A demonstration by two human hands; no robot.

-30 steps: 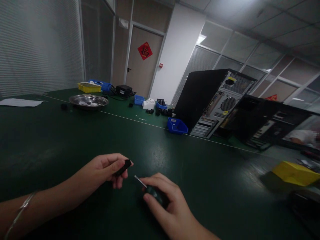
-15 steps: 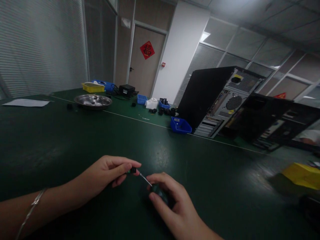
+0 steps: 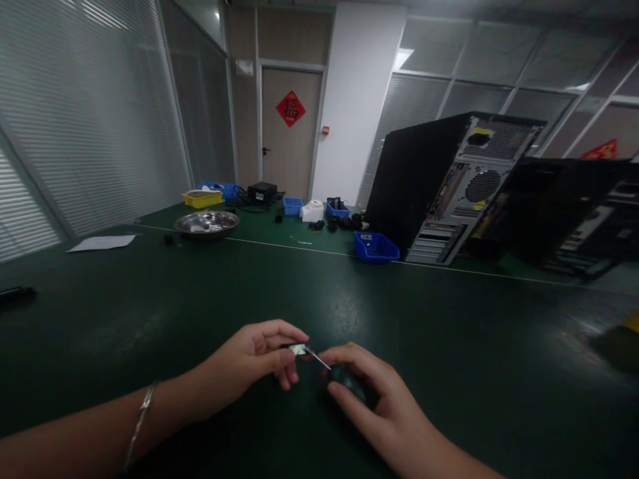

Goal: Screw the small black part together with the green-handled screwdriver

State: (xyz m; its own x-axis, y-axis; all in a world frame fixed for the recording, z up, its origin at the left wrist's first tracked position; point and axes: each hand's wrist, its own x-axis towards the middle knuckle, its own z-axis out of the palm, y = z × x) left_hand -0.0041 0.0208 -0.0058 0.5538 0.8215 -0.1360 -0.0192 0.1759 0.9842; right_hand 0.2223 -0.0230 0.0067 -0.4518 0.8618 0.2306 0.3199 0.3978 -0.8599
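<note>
Green tabletop [image 3: 239,286] carries the work area; its near edge is outside the view. The left hand [image 3: 254,356] is positioned above the near part of the tabletop, thumb and fingers clamped on a small part [image 3: 299,349] with a pale face and dark border. The right hand [image 3: 382,396] is closed around the dark handle of a screwdriver [image 3: 344,380]; its thin metal shaft points to the far left, tip at the right end of the small part. Contact between tip and part cannot be confirmed.

Open room: green surface extends from both hands forward to the pale seam [image 3: 294,247], and to either side of the wrists.

Seam line, left to right: a metal bowl [image 3: 207,234] overlaps the seam; a blue bin [image 3: 375,256] sits on it beside the base of a black computer tower [image 3: 414,179]. These limit reach toward the far edge.

Left edge: a white sheet [image 3: 102,243] lies near the far-left corner, and a dark object [image 3: 17,293], cut by the frame, lies closer. Far-left corner: a yellow tray [image 3: 202,201] and a black box [image 3: 262,193]. Far edge, middle: a white housing [image 3: 313,211] stands among small bins.
</note>
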